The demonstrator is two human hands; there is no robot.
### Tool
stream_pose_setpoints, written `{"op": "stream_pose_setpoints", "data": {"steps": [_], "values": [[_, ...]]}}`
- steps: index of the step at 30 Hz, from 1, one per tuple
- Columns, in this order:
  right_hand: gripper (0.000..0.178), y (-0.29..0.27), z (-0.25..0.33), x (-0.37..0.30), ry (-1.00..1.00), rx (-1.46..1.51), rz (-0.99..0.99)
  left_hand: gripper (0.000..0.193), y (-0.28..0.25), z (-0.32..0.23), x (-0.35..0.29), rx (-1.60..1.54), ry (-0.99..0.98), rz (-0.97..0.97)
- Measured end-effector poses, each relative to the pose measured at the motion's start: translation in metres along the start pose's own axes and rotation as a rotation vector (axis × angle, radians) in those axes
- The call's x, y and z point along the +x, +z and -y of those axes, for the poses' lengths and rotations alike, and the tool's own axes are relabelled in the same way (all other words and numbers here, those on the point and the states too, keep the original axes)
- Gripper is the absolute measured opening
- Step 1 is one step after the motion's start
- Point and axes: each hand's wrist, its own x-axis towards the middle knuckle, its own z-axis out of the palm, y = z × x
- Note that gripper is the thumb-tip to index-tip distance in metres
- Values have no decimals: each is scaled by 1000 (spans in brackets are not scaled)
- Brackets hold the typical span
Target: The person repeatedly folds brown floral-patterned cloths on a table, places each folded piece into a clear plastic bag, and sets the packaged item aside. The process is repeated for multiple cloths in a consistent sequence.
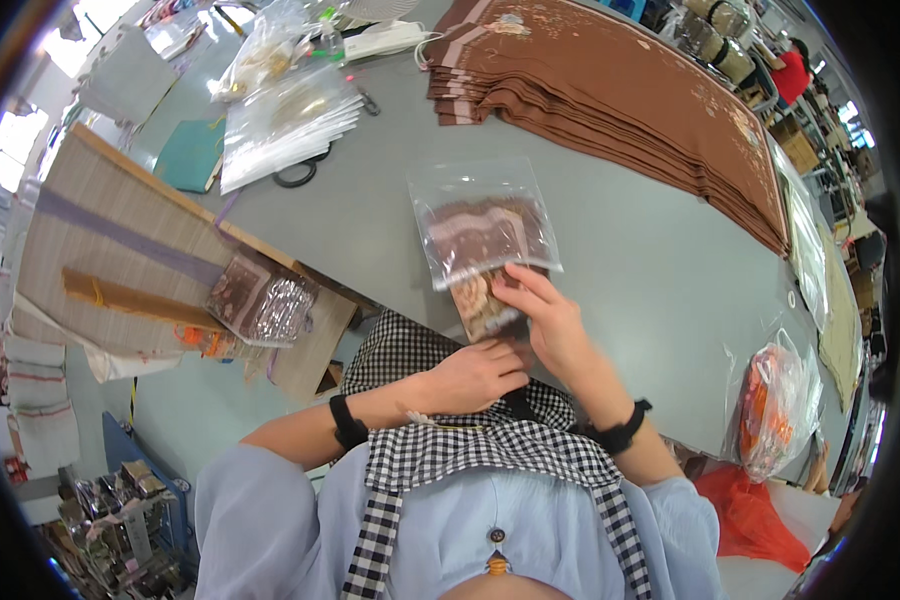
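A folded brown patterned cloth (479, 301) lies partly inside a clear plastic bag (487, 176) on the grey table, its near end sticking out of the bag's mouth. My right hand (555, 322) grips the cloth's right side at that mouth, the thumb and fingertips over its top. At the near end of the cloth, by the table edge, my left hand (473, 377) has curled fingers that appear closed on the cloth. Their tips are partly hidden.
A stack of brown printed cloths (610, 95) covers the far right. Clear bags (285, 120) and scissors (295, 178) lie far left. A wooden stand (130, 215) on the left carries a packed cloth (260, 300). Orange material in a clear bag (773, 410) sits right.
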Motion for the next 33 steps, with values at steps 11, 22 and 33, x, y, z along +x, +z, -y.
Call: {"op": "stream_pose_setpoints", "data": {"steps": [11, 22, 33], "values": [[46, 31, -3, 38, -104, -361, 100, 63, 9, -2, 6, 153, -330, 166], [65, 50, -3, 29, 25, -564, 306, 57, -67, 127, 38, 178, -564, 1], [44, -4, -15, -14, -19, -299, 54, 70, -25, 85, 9, 353, -491, 2]]}}
